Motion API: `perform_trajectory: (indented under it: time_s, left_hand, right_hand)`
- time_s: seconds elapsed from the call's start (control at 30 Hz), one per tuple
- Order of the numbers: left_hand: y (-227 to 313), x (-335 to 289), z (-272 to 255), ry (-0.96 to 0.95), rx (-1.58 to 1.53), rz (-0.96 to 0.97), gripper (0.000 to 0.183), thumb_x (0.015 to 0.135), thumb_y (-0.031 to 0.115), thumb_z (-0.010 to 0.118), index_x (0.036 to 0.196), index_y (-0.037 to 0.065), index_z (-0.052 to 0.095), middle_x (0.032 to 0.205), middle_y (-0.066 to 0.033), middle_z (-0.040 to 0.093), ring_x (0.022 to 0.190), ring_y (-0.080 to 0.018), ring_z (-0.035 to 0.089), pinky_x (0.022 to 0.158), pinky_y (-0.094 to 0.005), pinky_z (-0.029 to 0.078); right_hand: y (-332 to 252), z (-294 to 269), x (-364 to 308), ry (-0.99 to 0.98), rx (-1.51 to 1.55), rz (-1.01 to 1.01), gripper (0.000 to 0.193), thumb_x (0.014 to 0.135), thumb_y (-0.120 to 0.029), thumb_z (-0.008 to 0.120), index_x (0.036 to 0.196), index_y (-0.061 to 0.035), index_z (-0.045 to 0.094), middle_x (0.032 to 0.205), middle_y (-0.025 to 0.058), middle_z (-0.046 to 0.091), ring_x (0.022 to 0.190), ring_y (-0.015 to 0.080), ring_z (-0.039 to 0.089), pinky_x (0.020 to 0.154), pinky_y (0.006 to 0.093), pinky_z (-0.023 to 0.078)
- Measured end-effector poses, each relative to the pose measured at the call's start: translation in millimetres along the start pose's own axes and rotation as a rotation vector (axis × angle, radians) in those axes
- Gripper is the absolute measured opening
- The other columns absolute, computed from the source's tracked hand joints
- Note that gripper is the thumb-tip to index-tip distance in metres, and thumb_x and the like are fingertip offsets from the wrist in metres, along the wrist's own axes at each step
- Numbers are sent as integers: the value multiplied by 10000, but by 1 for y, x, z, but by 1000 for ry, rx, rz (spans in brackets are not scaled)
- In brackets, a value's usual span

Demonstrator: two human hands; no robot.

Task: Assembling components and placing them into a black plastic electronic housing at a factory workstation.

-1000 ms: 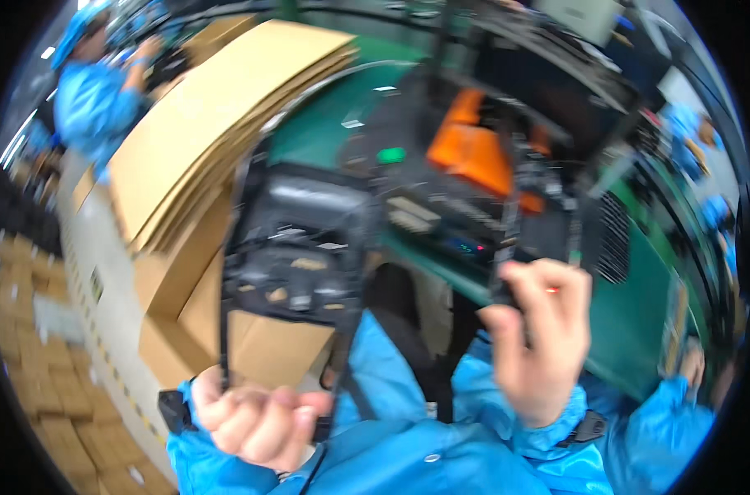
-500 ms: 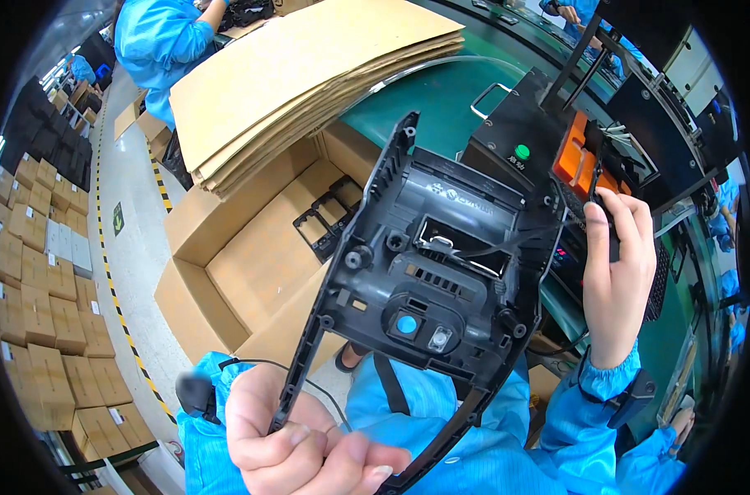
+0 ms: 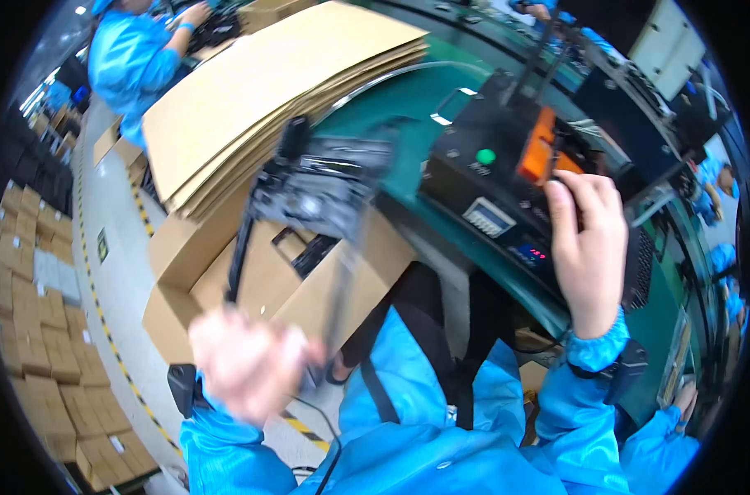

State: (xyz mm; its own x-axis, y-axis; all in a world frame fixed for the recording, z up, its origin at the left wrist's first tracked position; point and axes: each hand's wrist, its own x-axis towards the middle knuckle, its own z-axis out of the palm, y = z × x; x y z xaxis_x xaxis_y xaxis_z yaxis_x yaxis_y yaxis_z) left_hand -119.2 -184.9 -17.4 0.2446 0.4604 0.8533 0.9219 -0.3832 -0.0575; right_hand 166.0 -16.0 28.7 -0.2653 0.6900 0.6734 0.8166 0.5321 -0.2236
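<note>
My left hand [image 3: 247, 359], smeared by motion, grips a black plastic housing [image 3: 313, 194] by one of its long side arms. The housing is blurred and hangs over an open cardboard box [image 3: 383, 264]. Inside that box lies a black plastic frame [image 3: 305, 252] with rectangular openings. My right hand [image 3: 589, 247] is at the orange block [image 3: 537, 144] on a black machine [image 3: 453, 177]. Its thumb and fingers are curled together beside a thin dark piece; what they pinch, if anything, is too small to make out.
A stack of flat cardboard sheets [image 3: 267, 91] lies behind the box. The machine has a green button [image 3: 485, 156] and a lit red display, and stands on a green bench [image 3: 391, 115]. A co-worker in blue [image 3: 131, 58] works at the far left. Stacked cartons [image 3: 53, 346] line the left side.
The black housing has swung left and away from me, from in front of the machine to over the box. My right hand stays by the orange block; the view has shifted.
</note>
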Motion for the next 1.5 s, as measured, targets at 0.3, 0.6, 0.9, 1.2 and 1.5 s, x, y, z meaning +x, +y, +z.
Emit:
perform_trajectory:
  time_s: [0.3, 0.6, 0.9, 1.2, 1.5]
  left_hand:
    - [-81, -1, 155, 164, -7, -75, 301, 794, 141, 779, 1046, 9, 677, 962, -104, 615, 873, -305, 543, 775, -420, 453]
    - [-77, -19, 192, 5, -289, 34, 260, 806, 202, 649, 960, 9, 570, 991, -145, 575, 960, -358, 507, 876, -484, 431]
    - [-82, 37, 219, -303, -323, -108, 270, 853, 35, 565, 1119, -11, 567, 1288, -179, 530, 1235, -388, 471, 1169, -542, 264]
    - [13, 128, 167, -68, -553, 23, 310, 863, 22, 576, 1163, -33, 635, 1242, -178, 615, 1140, -357, 588, 1013, -443, 453]
    - [41, 163, 198, -452, -434, 145, 417, 927, 165, 506, 1284, -38, 581, 1352, -185, 576, 1295, -330, 518, 1130, -457, 346]
  right_hand:
    - [0, 5, -14, 81, -1, 13, 232, 865, -143, 721, 1036, 12, 694, 928, 121, 574, 884, 296, 567, 786, 393, 467]
    - [3, 1, -11, 100, -54, 2, 263, 861, -179, 727, 1048, 2, 688, 932, 103, 544, 883, 282, 545, 883, 451, 419]
    - [10, 7, -9, 106, -58, -20, 274, 853, -192, 735, 1032, 11, 693, 921, 91, 542, 865, 257, 531, 839, 412, 425]
    - [-1, 2, -31, -108, -104, -13, 505, 840, -121, 723, 1285, 57, 565, 1388, 201, 537, 1298, 354, 508, 1122, 470, 381]
    - [35, -16, -24, -208, -93, 53, 643, 873, -335, 696, 1314, 98, 519, 1392, 284, 504, 1333, 412, 471, 1138, 478, 352]
